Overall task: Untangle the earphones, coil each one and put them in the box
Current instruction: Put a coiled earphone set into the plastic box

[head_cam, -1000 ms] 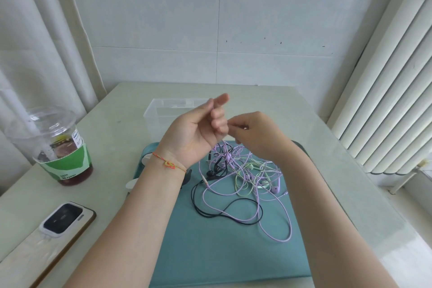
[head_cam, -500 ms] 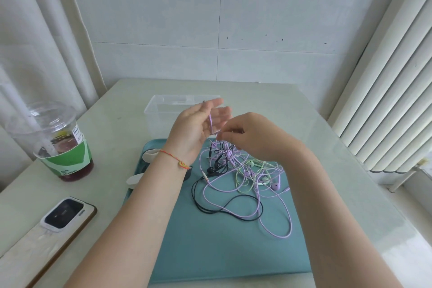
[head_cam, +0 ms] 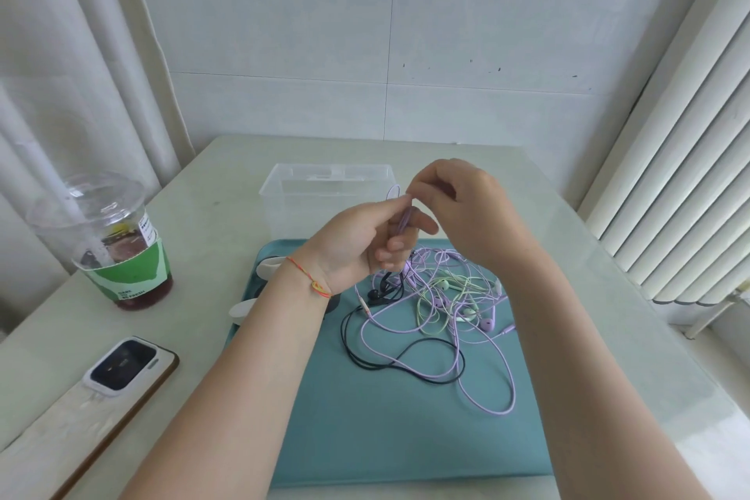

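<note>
a plastic cup point(head_cam: 117, 239) of dark drink stands at the far left, a phone point(head_cam: 121, 367) nearer. the left hand point(head_cam: 357, 244) is raised above the teal mat point(head_cam: 406, 430), fingers curled around a purple cable point(head_cam: 406, 221). the right hand point(head_cam: 466, 215) pinches the same cable's loop. behind them sits the clear box point(head_cam: 292, 191). the tangled earphones point(head_cam: 438, 313) lie on the mat below.
</note>
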Available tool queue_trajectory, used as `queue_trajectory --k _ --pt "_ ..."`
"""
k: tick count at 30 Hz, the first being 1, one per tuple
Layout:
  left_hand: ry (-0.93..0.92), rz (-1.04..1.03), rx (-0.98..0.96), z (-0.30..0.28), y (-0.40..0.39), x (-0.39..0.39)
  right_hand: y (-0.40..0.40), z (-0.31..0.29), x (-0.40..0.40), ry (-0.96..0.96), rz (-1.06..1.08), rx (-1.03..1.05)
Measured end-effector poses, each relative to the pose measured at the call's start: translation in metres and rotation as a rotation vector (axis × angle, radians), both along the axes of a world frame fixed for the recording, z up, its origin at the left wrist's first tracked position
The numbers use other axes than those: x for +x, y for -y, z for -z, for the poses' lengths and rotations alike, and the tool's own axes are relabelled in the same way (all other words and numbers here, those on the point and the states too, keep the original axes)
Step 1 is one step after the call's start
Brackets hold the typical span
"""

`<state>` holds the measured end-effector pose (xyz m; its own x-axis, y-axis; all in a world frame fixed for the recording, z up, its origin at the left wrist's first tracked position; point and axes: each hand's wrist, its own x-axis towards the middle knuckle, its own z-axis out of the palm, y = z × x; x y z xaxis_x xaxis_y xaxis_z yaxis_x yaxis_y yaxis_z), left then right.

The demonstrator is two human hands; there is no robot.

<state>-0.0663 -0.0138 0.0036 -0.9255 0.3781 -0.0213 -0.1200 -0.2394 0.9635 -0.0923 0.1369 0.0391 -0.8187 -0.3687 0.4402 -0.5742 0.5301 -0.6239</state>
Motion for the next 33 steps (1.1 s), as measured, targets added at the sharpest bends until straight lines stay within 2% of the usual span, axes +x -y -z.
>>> queue_trajectory --k 3,5,8,11,14,19,22,24,26,28,30,33 --pt "0.044 0.028 0.151 -0.003 0.001 0.0 0.001 0.003 -0.002 0.037 -0.013 -0.088" --pt "0.062 0.046 0.311 -0.006 0.001 0.001 0.0 0.005 -0.004 0.076 -0.009 -0.067" --pt "0.053 0.007 0.543 -0.009 0.001 -0.001 0.002 0.008 -0.003 0.144 -0.032 0.097" --pt "0.025 -0.174 0.629 -0.008 0.005 -0.004 0.007 0.014 -0.002 0.184 -0.066 0.247" --pt "-0.033 -0.307 0.552 -0.003 0.01 -0.006 0.01 0.016 0.0 0.235 -0.106 0.301" --pt "-0.168 -0.499 0.118 0.01 0.006 -0.01 0.01 0.013 0.003 0.235 -0.121 0.345" --pt "-0.211 -0.488 -0.186 0.012 0.004 -0.009 0.008 0.01 0.003 0.165 -0.085 0.265" --pt "-0.199 -0.443 -0.284 0.012 0.003 -0.007 0.006 0.007 0.003 0.14 -0.063 0.187" --pt "-0.154 -0.396 -0.279 0.011 0.004 -0.007 0.004 0.004 0.001 0.116 -0.034 0.095" --pt "-0.041 -0.314 -0.182 0.01 0.005 -0.008 0.001 0.002 -0.002 0.092 0.015 -0.004" --pt "0.051 -0.161 -0.047 0.006 0.007 -0.005 0.0 0.003 -0.005 0.09 0.054 -0.084" --pt "0.074 0.01 0.251 -0.003 0.005 0.001 0.0 0.006 -0.008 0.112 0.075 -0.122"
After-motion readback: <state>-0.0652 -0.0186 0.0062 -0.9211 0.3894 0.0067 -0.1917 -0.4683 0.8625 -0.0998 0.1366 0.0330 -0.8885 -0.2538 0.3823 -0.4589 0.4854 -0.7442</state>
